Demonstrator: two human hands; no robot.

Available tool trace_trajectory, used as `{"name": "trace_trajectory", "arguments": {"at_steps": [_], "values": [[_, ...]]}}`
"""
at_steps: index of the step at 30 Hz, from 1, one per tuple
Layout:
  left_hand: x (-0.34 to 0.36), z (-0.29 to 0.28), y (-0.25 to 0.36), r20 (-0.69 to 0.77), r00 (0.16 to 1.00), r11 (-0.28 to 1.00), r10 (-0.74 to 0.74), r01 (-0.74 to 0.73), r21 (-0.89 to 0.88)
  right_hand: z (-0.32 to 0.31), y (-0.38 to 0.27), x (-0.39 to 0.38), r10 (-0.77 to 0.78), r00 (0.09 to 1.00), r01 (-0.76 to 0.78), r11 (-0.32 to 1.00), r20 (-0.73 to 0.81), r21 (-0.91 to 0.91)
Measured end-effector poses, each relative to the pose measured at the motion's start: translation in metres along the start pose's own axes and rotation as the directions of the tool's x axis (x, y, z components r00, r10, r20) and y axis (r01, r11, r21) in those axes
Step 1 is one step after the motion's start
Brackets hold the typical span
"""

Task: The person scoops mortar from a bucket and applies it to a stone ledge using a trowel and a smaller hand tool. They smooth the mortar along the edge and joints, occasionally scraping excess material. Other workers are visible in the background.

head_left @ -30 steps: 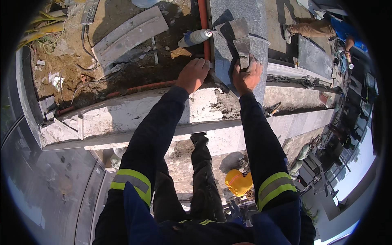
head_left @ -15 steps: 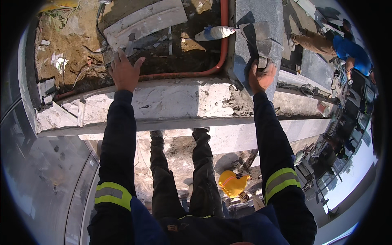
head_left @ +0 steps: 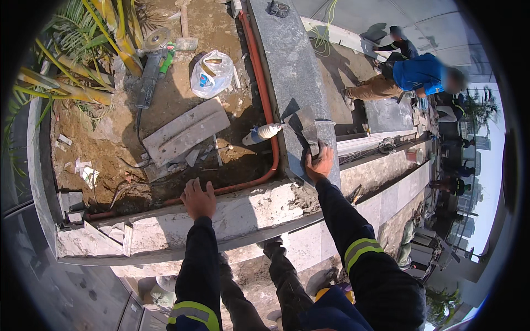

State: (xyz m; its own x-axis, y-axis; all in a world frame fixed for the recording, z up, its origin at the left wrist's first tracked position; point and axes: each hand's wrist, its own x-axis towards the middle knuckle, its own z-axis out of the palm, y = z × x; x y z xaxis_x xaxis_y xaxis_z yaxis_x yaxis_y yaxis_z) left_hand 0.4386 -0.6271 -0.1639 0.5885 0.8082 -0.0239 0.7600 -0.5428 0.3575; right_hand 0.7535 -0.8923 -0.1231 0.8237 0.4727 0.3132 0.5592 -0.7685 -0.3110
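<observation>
My left hand [head_left: 199, 199] is spread, palm down, at the inner edge of a low wall [head_left: 232, 218] with a rough whitish mortar top. My right hand [head_left: 320, 164] rests at the near end of a grey stone slab [head_left: 284, 60], thumb apart from the fingers. Its fingertips touch the nearer of two flat grey pieces [head_left: 318, 131] lying on the slab. Left of these, a white and blue bottle-like container [head_left: 262, 134] leans across an orange pipe [head_left: 269, 105], which runs along the inside of the wall.
In the soil bed lie pale boards [head_left: 186, 131], a clear plastic bag [head_left: 212, 73], an angle grinder [head_left: 150, 74] and a hammer [head_left: 185, 36]. A palm [head_left: 83, 83] grows at the far left. A person in blue [head_left: 417, 74] bends on the right. My feet stand below the wall.
My view has lifted, bringing the plant, grinder, hammer and bag into sight. Both hands sit lower in the picture but stay at about the same spots on the wall and slab.
</observation>
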Motion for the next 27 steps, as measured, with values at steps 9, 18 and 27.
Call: {"name": "trace_trajectory", "arguments": {"at_steps": [9, 18, 27], "values": [[-0.004, -0.004, 0.008, 0.099, 0.995, 1.000, -0.024, 0.023, 0.018, -0.008, -0.008, 0.006, 0.159, 0.987, -0.153, 0.978, 0.034, -0.143], [0.000, -0.004, 0.010, 0.162, 0.986, 0.993, -0.028, 0.009, 0.118, -0.014, -0.010, 0.006, 0.174, 0.985, -0.173, 0.984, 0.020, -0.045], [0.004, -0.006, 0.012, 0.274, 0.960, 0.989, -0.060, 0.019, 0.147, -0.013, -0.006, 0.008, 0.180, 0.982, -0.180, 0.984, 0.050, -0.015]]}}
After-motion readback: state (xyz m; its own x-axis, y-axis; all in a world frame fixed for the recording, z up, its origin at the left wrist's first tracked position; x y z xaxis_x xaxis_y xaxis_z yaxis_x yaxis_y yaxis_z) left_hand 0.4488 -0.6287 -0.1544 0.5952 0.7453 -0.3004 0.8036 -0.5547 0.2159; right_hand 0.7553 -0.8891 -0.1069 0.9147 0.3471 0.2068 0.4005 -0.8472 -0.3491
